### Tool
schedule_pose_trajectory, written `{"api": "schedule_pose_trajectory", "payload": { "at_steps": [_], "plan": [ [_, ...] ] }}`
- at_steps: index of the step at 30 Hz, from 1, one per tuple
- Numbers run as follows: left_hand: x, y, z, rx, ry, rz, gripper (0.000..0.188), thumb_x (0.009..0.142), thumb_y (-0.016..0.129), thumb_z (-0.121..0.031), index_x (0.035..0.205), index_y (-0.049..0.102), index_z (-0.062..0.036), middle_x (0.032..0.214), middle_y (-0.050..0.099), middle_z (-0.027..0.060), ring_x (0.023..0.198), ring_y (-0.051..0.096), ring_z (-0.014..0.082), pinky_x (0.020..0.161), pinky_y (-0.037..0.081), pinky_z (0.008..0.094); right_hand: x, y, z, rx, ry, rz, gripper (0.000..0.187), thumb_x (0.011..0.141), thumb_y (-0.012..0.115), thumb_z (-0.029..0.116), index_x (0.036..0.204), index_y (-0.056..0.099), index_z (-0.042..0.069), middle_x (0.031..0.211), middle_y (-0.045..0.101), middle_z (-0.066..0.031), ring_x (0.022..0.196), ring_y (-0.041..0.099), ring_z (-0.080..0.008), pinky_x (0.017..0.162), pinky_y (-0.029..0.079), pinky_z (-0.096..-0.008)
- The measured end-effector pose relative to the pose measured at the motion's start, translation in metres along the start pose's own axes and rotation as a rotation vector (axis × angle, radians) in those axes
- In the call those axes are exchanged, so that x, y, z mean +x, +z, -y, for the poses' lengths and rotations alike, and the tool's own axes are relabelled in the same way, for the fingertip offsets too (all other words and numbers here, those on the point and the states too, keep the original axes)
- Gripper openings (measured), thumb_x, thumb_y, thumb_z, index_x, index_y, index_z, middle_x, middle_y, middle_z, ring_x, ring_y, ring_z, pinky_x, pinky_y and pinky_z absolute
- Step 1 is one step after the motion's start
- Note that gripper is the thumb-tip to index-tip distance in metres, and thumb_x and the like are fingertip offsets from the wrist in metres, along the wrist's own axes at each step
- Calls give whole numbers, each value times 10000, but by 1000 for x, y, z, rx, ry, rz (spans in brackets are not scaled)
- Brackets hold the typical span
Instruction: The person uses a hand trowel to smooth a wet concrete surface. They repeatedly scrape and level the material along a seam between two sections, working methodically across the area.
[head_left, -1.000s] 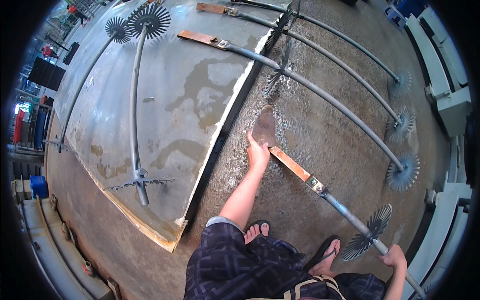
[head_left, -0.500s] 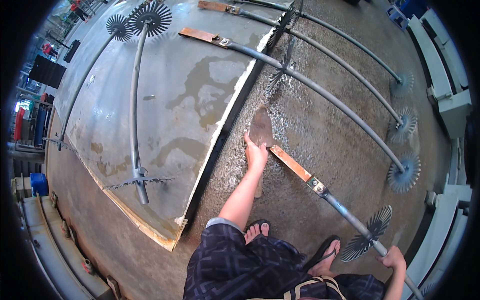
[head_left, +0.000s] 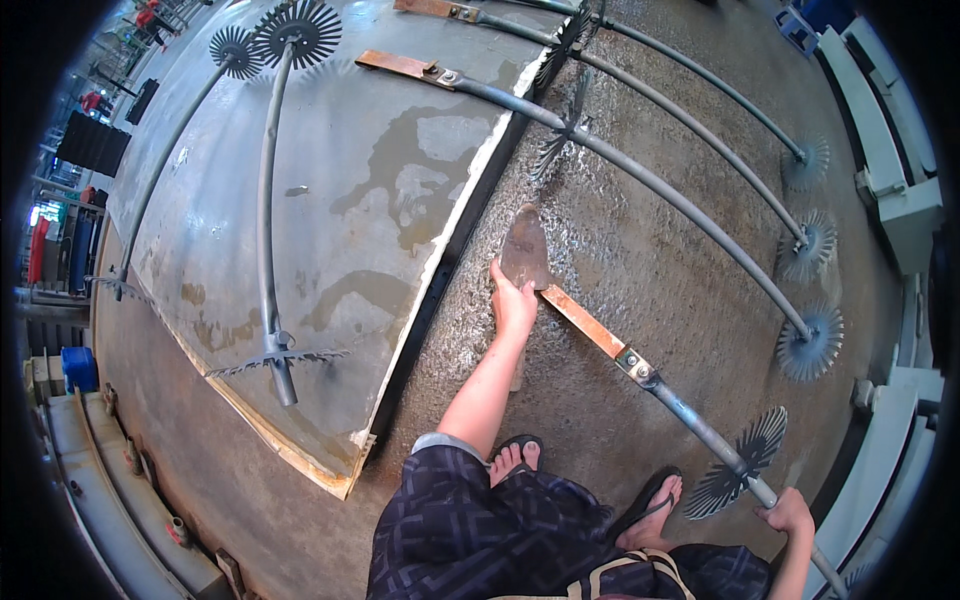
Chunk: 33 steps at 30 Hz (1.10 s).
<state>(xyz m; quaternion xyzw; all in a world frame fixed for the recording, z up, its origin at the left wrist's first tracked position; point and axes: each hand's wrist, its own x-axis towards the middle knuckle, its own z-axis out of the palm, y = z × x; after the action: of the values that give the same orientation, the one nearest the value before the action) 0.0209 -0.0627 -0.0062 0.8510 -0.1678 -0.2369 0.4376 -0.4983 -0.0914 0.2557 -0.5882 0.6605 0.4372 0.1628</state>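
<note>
My left hand (head_left: 515,300) is closed on a brown, rusty, trowel-shaped metal plate (head_left: 525,250). Beside my fingers, the tip of a copper-coloured flat bar (head_left: 585,320) meets the plate's lower corner; whether it touches cannot be told. That bar is bolted to a grey metal pipe (head_left: 700,425), which runs down to the lower right. My right hand (head_left: 790,512) is wrapped round the pipe, just below a slotted fan-like disc (head_left: 742,465). The pipe's far end runs out of view past my right hand.
A grey metal sheet (head_left: 300,230) with wet patches lies at left, carrying pipes with slotted discs (head_left: 297,35). Similar pipes (head_left: 690,200) lean from its edge over the wet floor (head_left: 640,260). White machinery (head_left: 890,460) stands at right, metal framing (head_left: 110,490) at lower left.
Very little differs. The plate, the bar and the disc have shifted slightly within the view; both hands keep their grip.
</note>
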Motion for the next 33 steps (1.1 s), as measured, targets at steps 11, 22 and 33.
{"api": "schedule_pose_trajectory", "payload": {
  "at_steps": [11, 22, 33],
  "plan": [
    [-17, -4, 3, 117, 2, 94, 753, 800, 622, -72, 1387, 151, -106, 974, 591, 315, 931, 597, 436, 816, 474, 469, -3, 2, -2, 4, -2, 20, 472, 573, 748, 373, 741, 666, -61, 777, 632, -266, 774, 641, -370, 730, 511, -406],
    [-18, -12, -16, 158, -83, 208, 781, 794, 633, -94, 1396, 137, -129, 1025, 579, 324, 965, 583, 445, 842, 463, 462, -7, 1, -2, -11, 25, -5, 483, 577, 756, 372, 761, 668, -67, 798, 635, -266, 791, 643, -366, 740, 511, -401],
    [-5, -11, -3, 105, -66, 101, 771, 790, 631, -67, 1385, 144, -133, 1033, 586, 301, 969, 586, 434, 850, 455, 468, -14, -1, 6, -23, 1, -35, 483, 574, 756, 375, 751, 666, -66, 794, 632, -270, 789, 641, -371, 743, 510, -405]
  ]
}}
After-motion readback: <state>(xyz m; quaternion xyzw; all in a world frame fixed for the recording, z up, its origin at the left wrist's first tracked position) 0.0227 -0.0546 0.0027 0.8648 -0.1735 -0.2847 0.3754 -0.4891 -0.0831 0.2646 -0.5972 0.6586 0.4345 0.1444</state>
